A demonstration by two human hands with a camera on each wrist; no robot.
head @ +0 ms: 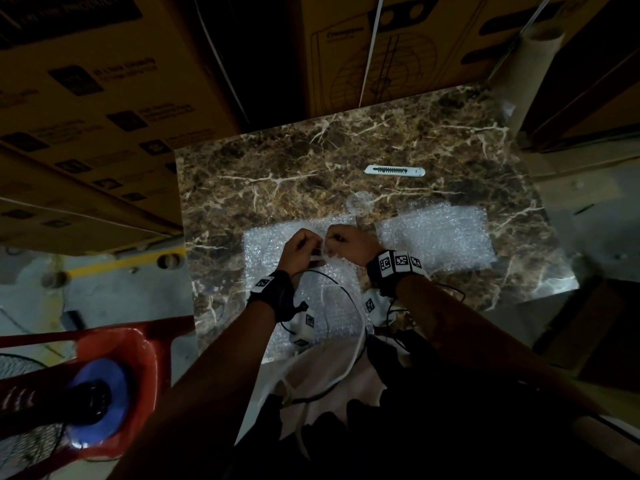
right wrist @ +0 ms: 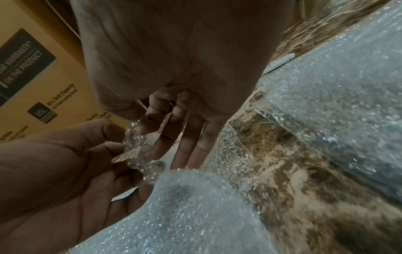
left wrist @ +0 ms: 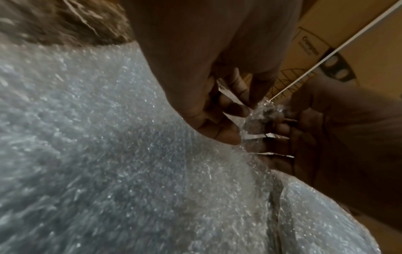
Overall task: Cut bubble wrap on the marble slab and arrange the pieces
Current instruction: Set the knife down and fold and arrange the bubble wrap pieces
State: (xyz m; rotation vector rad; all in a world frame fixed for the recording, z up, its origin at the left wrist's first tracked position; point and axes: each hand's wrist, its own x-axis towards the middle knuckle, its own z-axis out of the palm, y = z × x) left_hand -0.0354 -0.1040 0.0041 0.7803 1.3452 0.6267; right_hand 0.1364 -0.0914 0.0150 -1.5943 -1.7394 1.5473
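Both fists meet mid-slab: left hand point(head: 300, 249) and right hand point(head: 346, 244) pinch the clear bubble wrap sheet point(head: 263, 244) on the brown veined marble slab point(head: 277, 161), apparently to tear it. The white utility knife point(head: 394, 170) lies unused towards the far edge.

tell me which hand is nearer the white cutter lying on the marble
Right. The right hand sits below and slightly left of the cutter, pinching bubble wrap; the left hand is beside it, farther left.

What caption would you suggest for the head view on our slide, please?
Both hands, left hand and right hand, pinch the bubble wrap sheet on the marble slab; the cutter lies beyond.
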